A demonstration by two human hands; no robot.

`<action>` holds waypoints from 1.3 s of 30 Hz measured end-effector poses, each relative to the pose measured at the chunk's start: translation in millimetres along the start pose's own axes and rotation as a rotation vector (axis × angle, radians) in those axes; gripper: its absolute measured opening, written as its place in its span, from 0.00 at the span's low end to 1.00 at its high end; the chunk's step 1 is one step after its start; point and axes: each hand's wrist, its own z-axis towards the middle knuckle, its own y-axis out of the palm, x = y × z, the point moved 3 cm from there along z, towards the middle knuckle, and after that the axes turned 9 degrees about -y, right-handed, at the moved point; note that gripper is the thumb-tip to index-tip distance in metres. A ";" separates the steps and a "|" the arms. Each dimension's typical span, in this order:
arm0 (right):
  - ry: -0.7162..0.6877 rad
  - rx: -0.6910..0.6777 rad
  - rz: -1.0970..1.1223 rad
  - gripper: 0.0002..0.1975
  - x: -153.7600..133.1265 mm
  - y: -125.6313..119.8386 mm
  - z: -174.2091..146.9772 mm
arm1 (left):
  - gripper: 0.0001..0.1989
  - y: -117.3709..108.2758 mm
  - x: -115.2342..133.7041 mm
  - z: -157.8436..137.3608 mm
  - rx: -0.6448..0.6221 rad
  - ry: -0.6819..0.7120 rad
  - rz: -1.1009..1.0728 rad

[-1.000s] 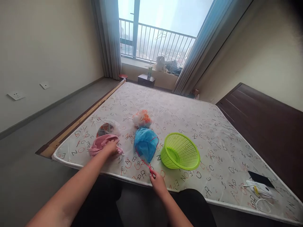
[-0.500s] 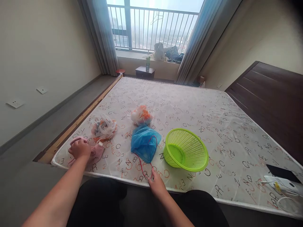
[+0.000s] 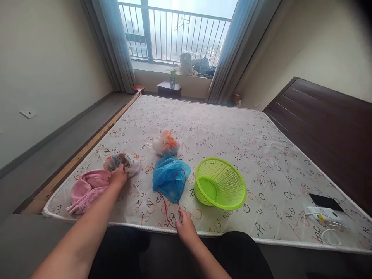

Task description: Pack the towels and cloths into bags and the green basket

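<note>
The clear plastic bag (image 3: pixel 133 164) lies on the mattress (image 3: pixel 221 131) just behind the pink cloth (image 3: pixel 87 190); the left hand (image 3: pixel 118 176) touches it, though whether its fingers grip cannot be told. Rightward sits the blue bag (image 3: pixel 171 176), its red drawstring (image 3: pixel 165 209) trailing to the right hand (image 3: pixel 186 228), thumb and finger slightly parted, any pinch unclear. Beyond stands a green basket (image 3: pixel 231 184).

Wears plain black legwear (image 3: pixel 124 248), matte over both rounded knees (image 3: pixel 241 250) — too dark to show seams. Goes bare along both forearms (image 3: pixel 87 228), slim and tapering to the wrists (image 3: pixel 112 190) — bare, too, at left hand (image 3: pixel 118 177) and right hand (image 3: pixel 186 228).
</note>
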 end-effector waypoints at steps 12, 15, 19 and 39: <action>-0.278 0.199 0.110 0.14 -49.7 -30.8 1.8 | 0.17 -67.9 48.1 -148.7 0.102 0.007 -0.585; -0.437 0.225 0.193 0.13 -77.1 -47.9 -6.1 | 0.17 -59.4 48.3 -209.0 0.139 0.166 -0.586; -0.581 0.159 0.190 0.15 -96.5 -57.0 -15.2 | 0.12 -28.1 56.2 -256.1 0.017 0.422 -0.609; -0.498 0.396 0.084 0.07 -58.2 -92.1 1.1 | 0.12 -48.7 92.6 -227.7 -0.230 0.479 -0.491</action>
